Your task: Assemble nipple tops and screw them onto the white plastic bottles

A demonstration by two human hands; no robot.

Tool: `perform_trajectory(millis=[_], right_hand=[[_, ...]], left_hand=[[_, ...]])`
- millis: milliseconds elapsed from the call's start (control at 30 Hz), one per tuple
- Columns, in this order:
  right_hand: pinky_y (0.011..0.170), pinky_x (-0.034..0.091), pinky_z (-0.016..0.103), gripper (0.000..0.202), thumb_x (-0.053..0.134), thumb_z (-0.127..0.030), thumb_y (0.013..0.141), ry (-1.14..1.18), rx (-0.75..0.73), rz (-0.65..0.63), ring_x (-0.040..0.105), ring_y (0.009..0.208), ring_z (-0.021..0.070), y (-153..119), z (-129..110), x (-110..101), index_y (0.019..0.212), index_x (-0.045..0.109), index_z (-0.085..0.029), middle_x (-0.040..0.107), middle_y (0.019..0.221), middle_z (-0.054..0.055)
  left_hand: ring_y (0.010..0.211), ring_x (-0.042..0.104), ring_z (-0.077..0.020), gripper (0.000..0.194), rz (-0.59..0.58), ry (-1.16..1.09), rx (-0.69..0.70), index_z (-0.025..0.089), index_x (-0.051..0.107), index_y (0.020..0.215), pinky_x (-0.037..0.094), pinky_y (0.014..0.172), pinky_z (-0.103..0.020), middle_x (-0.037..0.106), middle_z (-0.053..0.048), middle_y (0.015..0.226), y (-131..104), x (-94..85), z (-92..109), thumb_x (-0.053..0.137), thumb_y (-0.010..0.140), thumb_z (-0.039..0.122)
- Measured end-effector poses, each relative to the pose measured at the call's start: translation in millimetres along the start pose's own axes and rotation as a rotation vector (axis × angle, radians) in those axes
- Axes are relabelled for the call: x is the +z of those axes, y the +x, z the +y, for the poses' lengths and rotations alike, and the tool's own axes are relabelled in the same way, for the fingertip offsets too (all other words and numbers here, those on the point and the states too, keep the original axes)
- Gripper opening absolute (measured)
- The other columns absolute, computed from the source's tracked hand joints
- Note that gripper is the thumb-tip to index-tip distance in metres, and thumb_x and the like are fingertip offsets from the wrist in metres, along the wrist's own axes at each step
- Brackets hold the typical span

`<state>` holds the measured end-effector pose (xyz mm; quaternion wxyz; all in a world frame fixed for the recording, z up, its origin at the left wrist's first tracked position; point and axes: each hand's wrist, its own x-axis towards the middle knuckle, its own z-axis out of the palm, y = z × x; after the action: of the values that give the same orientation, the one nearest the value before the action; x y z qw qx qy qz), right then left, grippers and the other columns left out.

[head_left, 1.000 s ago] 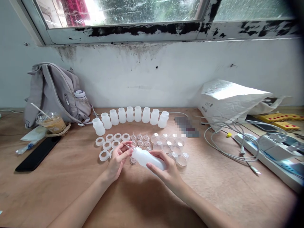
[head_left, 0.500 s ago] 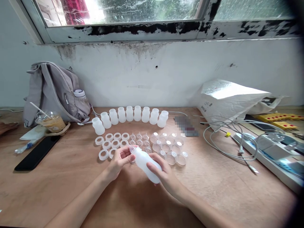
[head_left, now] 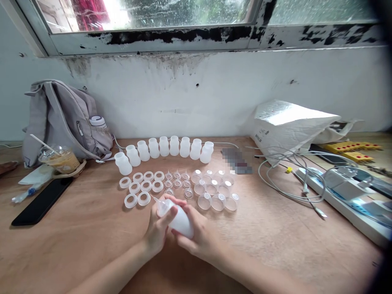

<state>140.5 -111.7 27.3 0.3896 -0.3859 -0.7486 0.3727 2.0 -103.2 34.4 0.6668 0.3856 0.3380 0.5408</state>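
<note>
A frosted white bottle [head_left: 181, 222] lies tilted between my hands, its top end toward the upper left. My left hand [head_left: 157, 228] is closed round that end, where a clear pointed nipple [head_left: 162, 206] sits at the mouth. My right hand [head_left: 200, 232] wraps the lower part of the bottle. Just beyond my hands are white rings [head_left: 143, 198], small clear nipples [head_left: 188, 193] and clear domed caps [head_left: 218, 202], set out in groups. Several more frosted bottles [head_left: 174, 146] stand open in an arc behind them.
On the left are a backpack [head_left: 65, 118], an iced drink [head_left: 63, 160] and a black phone [head_left: 43, 201]. To the right lie a white bag [head_left: 275, 126], loose cables [head_left: 275, 188] and a power strip [head_left: 339, 208]. Another person's hand [head_left: 7, 167] shows at the far left edge.
The held bottle has moved slightly left and tilts differently. My left hand now wraps round its top, and my right hand has shifted its hold. The view has turned slightly right.
</note>
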Motion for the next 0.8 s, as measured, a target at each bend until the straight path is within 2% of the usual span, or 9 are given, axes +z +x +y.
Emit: perform_trajectory(millis=[67, 133, 200, 267, 333, 467, 567, 667, 800], right_hand=[[0.076, 0.046, 0.031, 0.052, 0.058, -0.019, 0.064, 0.096, 0.034, -0.095, 0.056, 0.088, 0.0205, -1, -1, 3, 0.114, 0.043, -0.019, 0.056, 0.102, 0.007], [0.060, 0.047, 0.027, 0.042, 0.058, -0.024, 0.064, 0.325, 0.209, -0.232, 0.057, 0.070, 0.0161, 0, -1, 5, 0.104, 0.048, -0.017, 0.058, 0.087, 0.004], [0.043, 0.041, 0.022, 0.034, 0.057, -0.033, 0.065, 0.602, 0.410, -0.398, 0.052, 0.051, 0.0117, 2, -1, 6, 0.093, 0.049, -0.015, 0.056, 0.068, 0.001], [0.033, 0.032, 0.019, 0.035, 0.053, -0.039, 0.066, 0.779, 0.529, -0.496, 0.045, 0.040, 0.0098, 3, -1, 6, 0.089, 0.047, -0.014, 0.051, 0.057, -0.001], [0.034, 0.032, 0.019, 0.033, 0.052, -0.037, 0.067, 0.721, 0.537, -0.432, 0.046, 0.041, 0.0103, 4, -1, 7, 0.090, 0.046, -0.014, 0.052, 0.059, -0.001], [0.056, 0.041, 0.026, 0.031, 0.055, -0.025, 0.068, 0.114, 0.269, -0.081, 0.053, 0.066, 0.0155, 3, 0, 7, 0.096, 0.047, -0.017, 0.057, 0.081, 0.004], [0.062, 0.041, 0.028, 0.038, 0.055, -0.020, 0.068, -0.095, 0.158, -0.058, 0.054, 0.072, 0.0178, 2, 0, 8, 0.104, 0.045, -0.019, 0.058, 0.088, 0.004], [0.057, 0.040, 0.024, 0.039, 0.055, -0.019, 0.069, 0.054, 0.198, -0.152, 0.051, 0.065, 0.0144, 3, -4, 7, 0.107, 0.046, -0.019, 0.056, 0.081, 0.001], [0.056, 0.039, 0.021, 0.029, 0.062, -0.026, 0.068, 0.490, 0.311, -0.249, 0.049, 0.066, 0.0117, 3, -7, 6, 0.095, 0.054, -0.016, 0.054, 0.078, 0.000]], left_hand=[[0.095, 0.057, -0.0239, 0.014, 0.046, 0.012, 0.000, 0.018, 0.054, 0.071, 0.044, 0.075, -0.028, 0.067, -0.004, 0.080, -5, 2.9, -3, 0.064, 0.070, 0.028], [0.097, 0.057, -0.0245, 0.011, 0.029, -0.013, -0.011, 0.018, 0.053, 0.067, 0.043, 0.078, -0.030, 0.065, -0.003, 0.071, -7, 3.3, -2, 0.061, 0.069, 0.024], [0.097, 0.056, -0.0249, 0.008, -0.010, -0.057, -0.017, 0.018, 0.052, 0.066, 0.043, 0.079, -0.031, 0.063, -0.002, 0.066, -6, 2.6, 0, 0.059, 0.068, 0.023], [0.095, 0.057, -0.0244, 0.008, -0.016, -0.077, -0.030, 0.018, 0.052, 0.066, 0.044, 0.077, -0.030, 0.063, -0.002, 0.066, -3, 1.9, 3, 0.058, 0.067, 0.024], [0.090, 0.058, -0.0230, 0.011, 0.031, -0.061, -0.048, 0.018, 0.052, 0.070, 0.045, 0.073, -0.029, 0.064, -0.003, 0.073, 0, 2.0, 4, 0.059, 0.069, 0.026], [0.085, 0.059, -0.0204, 0.026, 0.128, 0.001, -0.058, 0.018, 0.055, 0.091, 0.045, 0.071, -0.028, 0.065, -0.006, 0.091, 6, 2.5, 3, 0.063, 0.071, 0.032], [0.078, 0.060, -0.0177, 0.023, 0.143, 0.059, -0.073, 0.016, 0.056, 0.085, 0.044, 0.066, -0.025, 0.066, -0.006, 0.086, 7, 1.2, 0, 0.065, 0.070, 0.031], [0.064, 0.058, -0.0150, 0.016, 0.160, 0.075, -0.074, 0.016, 0.051, 0.068, 0.043, 0.057, -0.024, 0.066, -0.004, 0.075, 4, -0.9, -2, 0.062, 0.071, 0.028], [0.085, 0.059, -0.0226, 0.012, 0.159, -0.019, -0.052, 0.017, 0.050, 0.062, 0.044, 0.072, -0.031, 0.067, -0.004, 0.068, 0, -1.0, -2, 0.059, 0.067, 0.022]])
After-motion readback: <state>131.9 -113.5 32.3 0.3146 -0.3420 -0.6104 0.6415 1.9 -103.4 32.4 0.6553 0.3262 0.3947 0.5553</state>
